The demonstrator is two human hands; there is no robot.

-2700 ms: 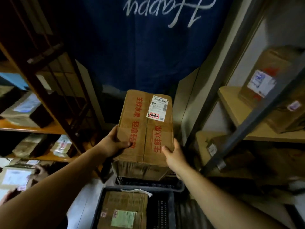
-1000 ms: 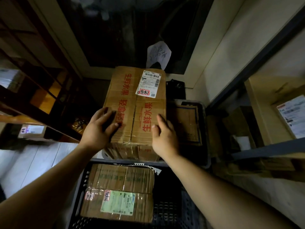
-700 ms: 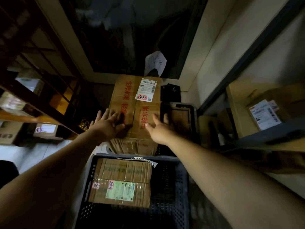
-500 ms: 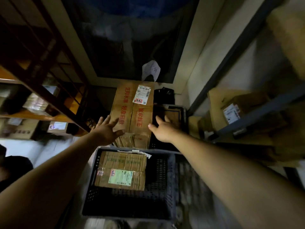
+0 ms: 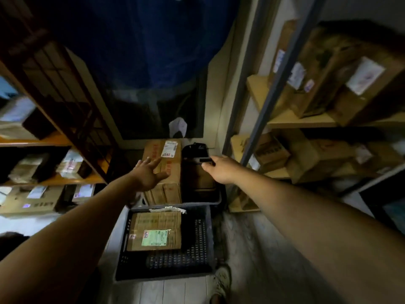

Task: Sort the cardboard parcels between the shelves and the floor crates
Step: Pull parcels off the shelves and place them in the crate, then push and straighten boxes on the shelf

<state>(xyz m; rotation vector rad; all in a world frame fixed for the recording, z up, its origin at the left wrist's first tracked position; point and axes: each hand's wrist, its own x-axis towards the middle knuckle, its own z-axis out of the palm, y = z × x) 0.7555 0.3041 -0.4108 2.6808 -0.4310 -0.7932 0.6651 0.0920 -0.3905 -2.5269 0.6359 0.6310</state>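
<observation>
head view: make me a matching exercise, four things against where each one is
1 green-label parcel
2 red-print parcel
3 shoe
4 note

a on the floor
b in the near crate
c on the dark pane
d behind the near crate

Pairs: 1-b; 2-d; 3-a; 4-c

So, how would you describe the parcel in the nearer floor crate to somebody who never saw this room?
On the floor between the wooden rack and the metal rack, find the black crate nearest the camera. The cardboard parcel lies flat in its left part. Unlike the red-printed parcel behind, it carries a green label.
</observation>
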